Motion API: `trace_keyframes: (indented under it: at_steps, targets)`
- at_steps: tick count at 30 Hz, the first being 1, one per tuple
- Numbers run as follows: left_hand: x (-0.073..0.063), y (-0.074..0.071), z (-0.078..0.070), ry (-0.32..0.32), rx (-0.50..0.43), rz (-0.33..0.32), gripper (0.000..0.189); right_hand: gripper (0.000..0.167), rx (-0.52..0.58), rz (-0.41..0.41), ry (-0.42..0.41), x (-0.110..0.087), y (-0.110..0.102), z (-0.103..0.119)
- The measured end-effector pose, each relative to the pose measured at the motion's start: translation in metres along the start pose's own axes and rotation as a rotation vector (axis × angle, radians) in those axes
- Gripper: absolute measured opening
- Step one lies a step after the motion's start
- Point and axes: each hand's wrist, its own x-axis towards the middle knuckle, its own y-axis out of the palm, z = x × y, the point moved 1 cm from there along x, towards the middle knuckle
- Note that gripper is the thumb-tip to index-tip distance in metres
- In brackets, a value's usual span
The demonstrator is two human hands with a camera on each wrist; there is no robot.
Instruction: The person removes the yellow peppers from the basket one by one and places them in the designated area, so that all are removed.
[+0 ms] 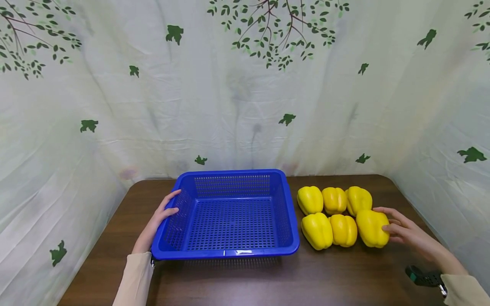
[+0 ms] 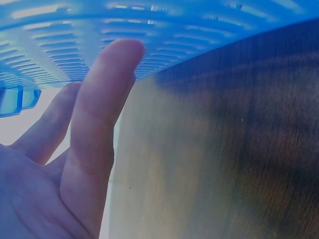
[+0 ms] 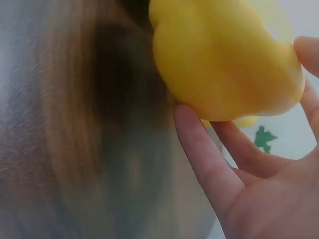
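Observation:
A blue plastic basket (image 1: 226,254) with perforated walls stands on the table, nothing inside it. My left hand (image 1: 160,216) holds its left rim, with two digits over the edge; in the left wrist view other fingers (image 2: 94,114) lie against the slotted outer wall (image 2: 189,30). To the right of the basket, my right hand (image 1: 411,236) grips the nearest right yellow bell pepper (image 1: 370,229), with digits on its far and right sides. The right wrist view shows fingertips (image 3: 188,117) against the underside of this pepper (image 3: 224,64).
More yellow bell peppers sit close together in two rows, among them a front left one (image 1: 317,231) and a back right one (image 1: 359,199). A brown wooden table (image 1: 237,284) carries everything. Behind it hangs a pale leaf-printed curtain (image 1: 229,93), which also covers both sides.

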Motion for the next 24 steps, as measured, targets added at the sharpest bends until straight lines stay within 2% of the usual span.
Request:
trace_keyframes:
  at_steps: [7, 16, 20, 24]
  targets:
    - [0.000, 0.001, 0.000, -0.019, 0.021, -0.007, 0.056, 0.051, 0.034, 0.049, 0.038, 0.001, 0.001, -0.010]
    - [-0.001, 0.000, -0.001, -0.042, -0.001, 0.015, 0.058, 0.052, 0.079, 0.085, 0.010, 0.004, 0.001, -0.019]
    - [0.000, 0.000, -0.002, -0.036, 0.012, 0.012, 0.058, 0.054, 0.098, 0.087, 0.006, 0.004, 0.002, -0.020]
    - [-0.002, 0.000, -0.004, -0.076, -0.002, 0.025, 0.056, 0.055, 0.094, 0.066, 0.011, 0.005, 0.002, -0.019]
